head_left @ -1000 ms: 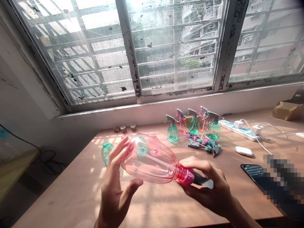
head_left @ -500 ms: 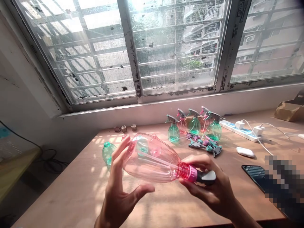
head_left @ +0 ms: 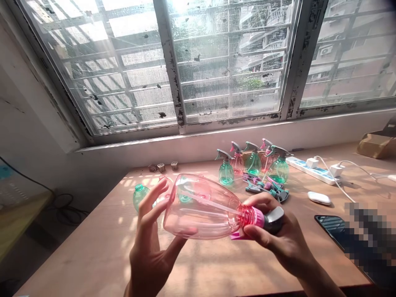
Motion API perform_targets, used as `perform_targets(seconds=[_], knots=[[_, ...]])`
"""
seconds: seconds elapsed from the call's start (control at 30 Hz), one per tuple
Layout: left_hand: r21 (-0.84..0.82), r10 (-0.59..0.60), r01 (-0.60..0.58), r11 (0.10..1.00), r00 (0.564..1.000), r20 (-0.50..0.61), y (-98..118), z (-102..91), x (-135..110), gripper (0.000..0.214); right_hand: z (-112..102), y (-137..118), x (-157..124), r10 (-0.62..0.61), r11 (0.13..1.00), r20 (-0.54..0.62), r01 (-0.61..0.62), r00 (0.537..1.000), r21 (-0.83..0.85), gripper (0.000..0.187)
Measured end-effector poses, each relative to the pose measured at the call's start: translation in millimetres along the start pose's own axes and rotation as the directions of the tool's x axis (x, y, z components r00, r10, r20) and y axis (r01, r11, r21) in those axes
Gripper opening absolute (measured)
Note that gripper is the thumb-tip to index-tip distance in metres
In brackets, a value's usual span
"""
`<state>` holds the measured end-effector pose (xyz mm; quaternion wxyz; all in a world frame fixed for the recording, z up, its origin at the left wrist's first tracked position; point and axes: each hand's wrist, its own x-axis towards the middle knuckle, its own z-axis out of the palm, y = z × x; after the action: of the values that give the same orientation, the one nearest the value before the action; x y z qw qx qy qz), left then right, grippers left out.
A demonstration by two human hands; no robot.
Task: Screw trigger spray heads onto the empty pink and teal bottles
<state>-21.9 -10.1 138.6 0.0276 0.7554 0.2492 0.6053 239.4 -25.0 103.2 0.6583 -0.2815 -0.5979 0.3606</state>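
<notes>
A clear pink spray bottle (head_left: 201, 212) lies on its side in the air above the table, its base toward the left. My left hand (head_left: 154, 235) is around the base, fingers at the bottom edge and the thumb showing through the clear wall. With my right hand (head_left: 272, 235) I grip the pink collar (head_left: 255, 216) and the grey spray head (head_left: 274, 220) between thumb and fingers. A bit of pink trigger (head_left: 239, 236) shows below the neck. Inside the bottle runs a pale tube (head_left: 210, 202).
Green and pink spray bottles (head_left: 226, 171) stand at the back, with loose spray heads (head_left: 267, 189) in front. A headless green bottle (head_left: 140, 196) is at left. A power strip (head_left: 312, 169), white case (head_left: 319, 198) and phone (head_left: 331, 229) lie at right.
The bottle has shifted slightly right, and its pink trigger now shows below the neck. My left thumb has moved against the bottle. My right thumb has come over the collar.
</notes>
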Motion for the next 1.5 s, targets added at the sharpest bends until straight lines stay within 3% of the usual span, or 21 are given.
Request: perform_targets(seconds=[0.13,0.27,0.4,0.5,0.6,0.73,0.83,0.9,1.0,1.1,1.17,1.27,1.37,1.5], knots=[[0.016,-0.007,0.007,1.0,1.0,0.012,-1.1,-1.6,-1.6,0.076,-3.5,-1.7,-0.4,0.015,1.0,0.006,-0.015,1.0,-0.005,0.021],[-0.072,-0.088,0.088,0.993,0.996,0.012,-3.6,-2.7,-4.5,0.069,-4.6,-2.3,-1.6,-0.19,0.95,0.056,0.198,0.98,-0.244,0.031],[-0.093,-0.175,0.172,0.981,0.984,-0.025,-2.6,-1.6,-4.9,0.055,-3.7,-4.3,3.1,-0.457,0.737,0.263,0.527,0.85,-0.424,0.05],[-0.095,-0.209,0.203,0.975,0.976,-0.056,-0.7,-2.5,-3.2,0.036,-3.0,-4.2,5.0,-0.508,0.662,0.329,0.605,0.796,-0.443,0.052],[-0.075,-0.178,0.175,0.982,0.984,-0.034,-0.1,-4.8,-1.9,0.031,-3.0,-1.6,1.8,-0.454,0.761,0.253,0.519,0.855,-0.389,0.047],[-0.086,-0.088,0.088,0.992,0.996,0.007,-1.2,-4.9,-1.9,0.044,-5.8,0.3,-2.7,-0.233,0.941,0.073,0.244,0.97,-0.237,0.031],[-0.052,-0.047,0.047,0.998,0.999,0.005,-2.2,-2.9,-2.4,0.055,-8.7,-1.8,-1.4,-0.063,0.991,0.019,0.064,0.998,-0.116,0.026],[-0.017,-0.029,0.029,0.999,1.0,0.002,-3.1,-2.9,-3.1,0.056,-9.9,-3.7,0.2,-0.017,0.998,0.024,0.019,1.0,-0.065,0.026],[0.013,-0.03,0.029,0.999,0.998,0.058,-5.0,-5.2,-5.5,0.067,-10.4,-5.7,0.4,-0.075,0.991,0.037,0.079,0.996,-0.109,0.024],[0.003,-0.078,0.078,0.997,0.992,0.097,-7.0,-5.8,-9.3,0.086,-10.7,-6.8,-1.2,-0.22,0.935,0.111,0.242,0.969,-0.26,0.033],[-0.051,-0.143,0.147,0.988,0.987,0.071,-7.5,-4.0,-12.4,0.082,-11.0,-7.1,-1.7,-0.314,0.868,0.191,0.363,0.93,-0.339,0.041],[-0.088,-0.256,0.259,0.962,0.966,0.042,-6.8,-1.1,-16.4,0.06,-11.0,-6.2,-1.6,-0.401,0.782,0.281,0.486,0.872,-0.391,0.048],[-0.026,-0.281,0.283,0.959,0.957,0.071,-5.8,-0.8,-16.7,0.05,-10.3,-4.6,-1.7,-0.373,0.8,0.26,0.451,0.891,-0.395,0.047],[0.036,-0.167,0.164,0.986,0.979,0.115,-4.9,-0.7,-11.4,0.059,-9.9,-6.6,0.0,-0.212,0.933,0.107,0.234,0.971,-0.274,0.034]])
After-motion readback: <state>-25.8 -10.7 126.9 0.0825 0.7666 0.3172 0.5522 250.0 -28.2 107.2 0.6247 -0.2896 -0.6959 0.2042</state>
